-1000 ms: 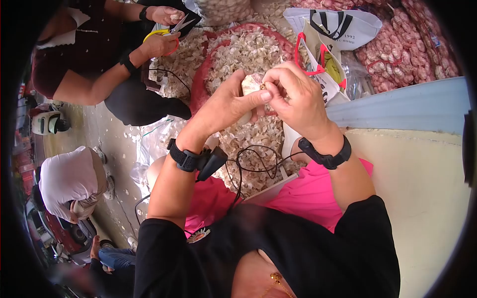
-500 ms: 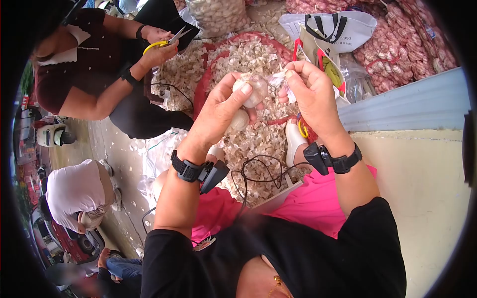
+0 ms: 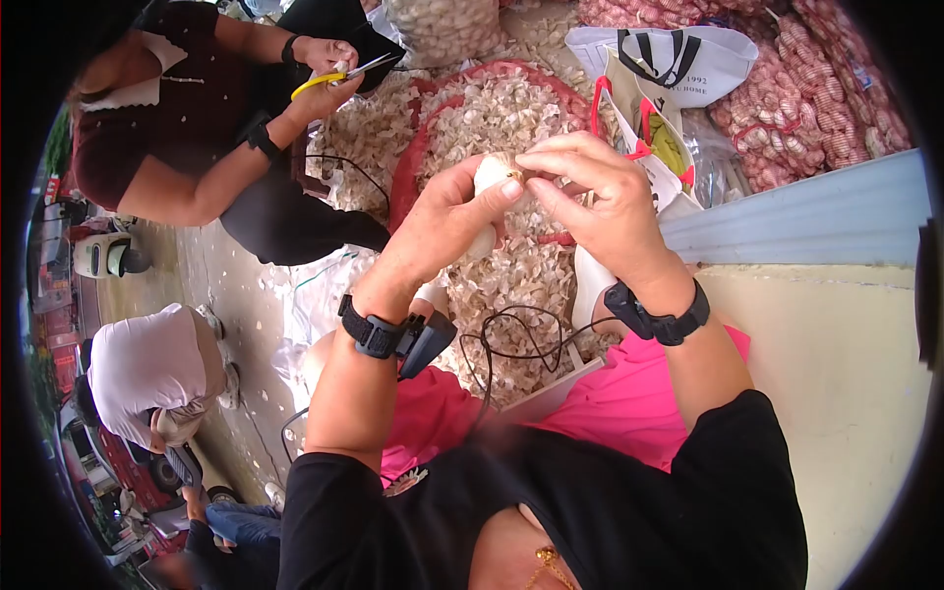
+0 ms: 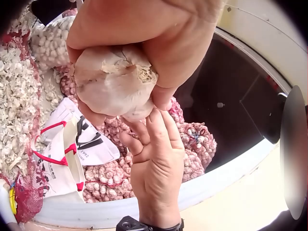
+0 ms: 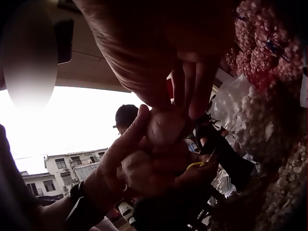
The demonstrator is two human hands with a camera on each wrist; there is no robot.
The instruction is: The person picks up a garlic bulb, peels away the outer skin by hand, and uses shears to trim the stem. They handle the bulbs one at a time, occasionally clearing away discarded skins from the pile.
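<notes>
Garlic bulb tilts, fibrous end toward the wearer.

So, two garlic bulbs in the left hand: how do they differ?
Hold: the upper bulb sits between thumb and fingers of the left hand; the lower bulb is tucked beneath, by the palm.
Contact: the right hand has fingertips at the upper bulb, none at the lower bulb.
Surface: the upper bulb shows torn skin and a frayed stem end; the visible side of the lower bulb looks smooth.
Both are pale and rounded.
</notes>
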